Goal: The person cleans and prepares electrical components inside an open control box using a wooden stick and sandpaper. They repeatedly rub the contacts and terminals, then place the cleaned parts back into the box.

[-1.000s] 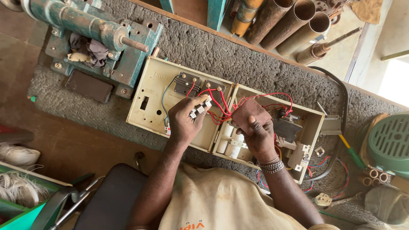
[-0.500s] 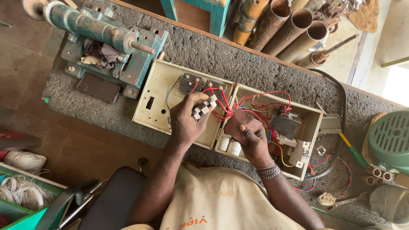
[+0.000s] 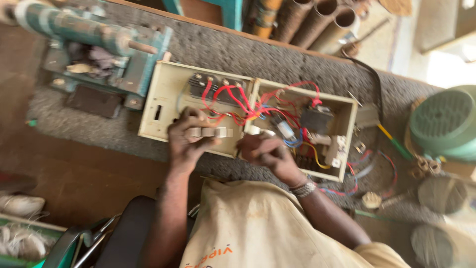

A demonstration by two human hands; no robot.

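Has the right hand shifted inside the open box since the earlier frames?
Yes. The right hand has slid from the red wires toward the near edge of the cream box, close to the left hand.

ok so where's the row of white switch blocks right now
In the head view the row of white switch blocks sits left of centre, gripped in the left hand over the left half of the opened cream box, just left of the red wires.
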